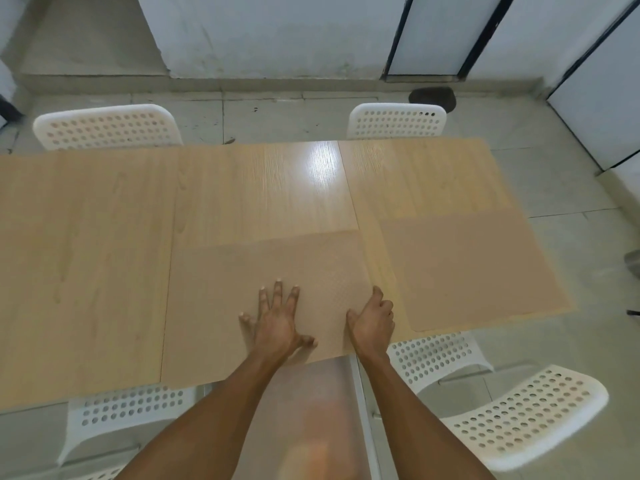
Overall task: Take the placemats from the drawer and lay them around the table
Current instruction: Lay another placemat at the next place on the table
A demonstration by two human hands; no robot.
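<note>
Both hands' fingers (277,296) spread flat on 1 of 2 placemats (474,271).

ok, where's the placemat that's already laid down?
In the head view, the laid placemat lies flat at the table's near right corner, right of the right hand.

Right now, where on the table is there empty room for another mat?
The left end of the table is bare, and so is the far strip beside the two far chairs. The near side is crowded: one placemat under both hands, left hand and right hand, another placemat to its right.
</note>
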